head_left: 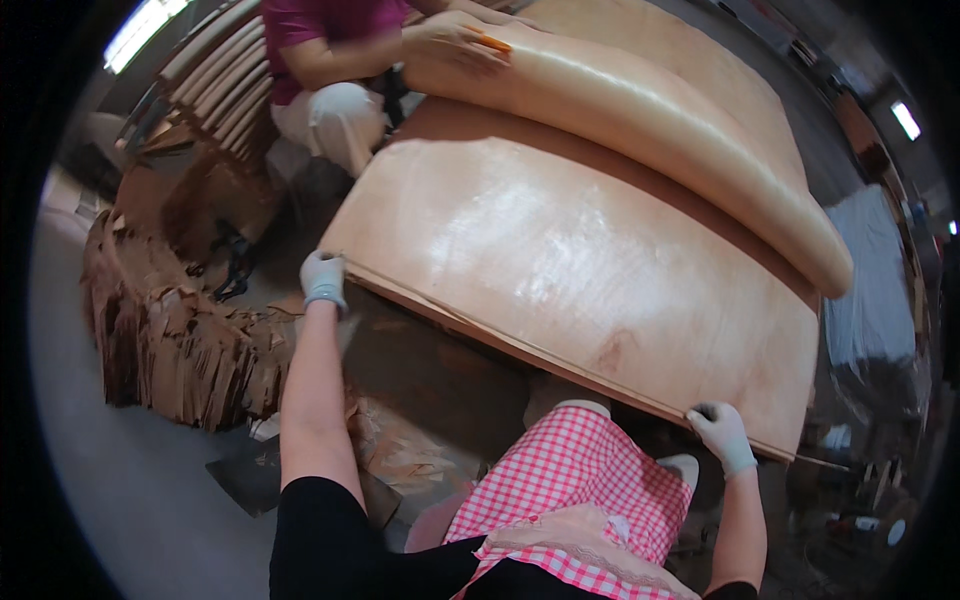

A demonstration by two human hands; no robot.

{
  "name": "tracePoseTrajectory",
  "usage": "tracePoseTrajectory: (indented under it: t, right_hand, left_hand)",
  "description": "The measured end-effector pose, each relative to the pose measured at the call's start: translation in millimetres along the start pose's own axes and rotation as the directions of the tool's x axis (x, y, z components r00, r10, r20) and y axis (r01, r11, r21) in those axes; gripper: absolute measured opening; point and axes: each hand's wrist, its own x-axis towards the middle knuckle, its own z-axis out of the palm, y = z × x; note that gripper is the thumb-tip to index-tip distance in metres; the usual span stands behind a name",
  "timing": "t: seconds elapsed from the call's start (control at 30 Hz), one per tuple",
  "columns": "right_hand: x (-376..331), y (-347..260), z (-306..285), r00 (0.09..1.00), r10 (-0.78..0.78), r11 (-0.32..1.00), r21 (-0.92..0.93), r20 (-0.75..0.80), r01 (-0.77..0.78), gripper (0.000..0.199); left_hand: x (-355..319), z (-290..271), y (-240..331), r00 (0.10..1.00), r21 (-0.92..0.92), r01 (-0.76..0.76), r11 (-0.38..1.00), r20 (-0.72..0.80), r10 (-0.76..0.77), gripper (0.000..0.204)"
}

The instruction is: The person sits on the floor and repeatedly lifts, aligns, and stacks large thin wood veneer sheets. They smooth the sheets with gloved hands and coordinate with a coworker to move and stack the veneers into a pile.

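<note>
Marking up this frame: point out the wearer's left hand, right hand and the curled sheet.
Left hand (323,276), head view: middle of the hand.
Right hand (722,434), head view: middle of the hand.
Curled sheet (640,112), head view: outer curve, mid-length.

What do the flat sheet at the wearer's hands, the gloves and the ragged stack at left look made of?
Flat sheet: likely wood veneer or plywood, smooth, slightly glossy; tan with a darker knot-like patch.
Gloves: probably knit fabric, matte, with snug cuffs; fibre unclear.
Ragged stack: perhaps thin wood veneer, dull and rough, judging by its brown, layered, broken edges.
</note>
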Motion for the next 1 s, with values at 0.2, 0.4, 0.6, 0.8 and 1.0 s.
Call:
tracePoseTrajectory:
  t: [0.2, 0.4, 0.6, 0.8, 1.0]
  right_hand:
    - [6.1, 78.5, -19.9, 0.969, 0.232, 0.969, -0.064, -0.080, -0.238, 0.040]
    - [30.2, 116.5, -5.7, 0.965, 0.218, 0.964, -0.120, -0.143, -0.236, 0.045]
    - [23.9, 124.6, -1.1, 0.958, 0.259, 0.957, -0.103, -0.126, -0.272, 0.044]
    - [22.3, 134.1, 0.8, 0.962, 0.230, 0.967, -0.076, -0.147, -0.242, 0.046]
    - [6.1, 161.6, -9.5, 0.979, 0.104, 0.991, 0.099, -0.177, -0.088, 0.033]
  left_hand:
    - [5.5, 17.5, -3.8, 0.989, -0.141, 0.098, 0.985, 0.120, -0.081, 0.040]
    - [23.0, -7.4, -8.6, 0.988, 0.303, 0.105, 0.947, -0.138, -0.065, 0.075]
    - [-156.2, 50.1, 153.7, 0.940, 0.319, -0.314, 0.894, -0.027, 0.340, 0.069]
    - [-486.5, 184.8, 282.0, 0.333, -0.066, -0.872, 0.486, 0.647, 0.686, 0.082]
    - [-542.9, 229.2, 300.4, 0.188, -0.160, -0.901, 0.404, 0.695, 0.694, 0.094]
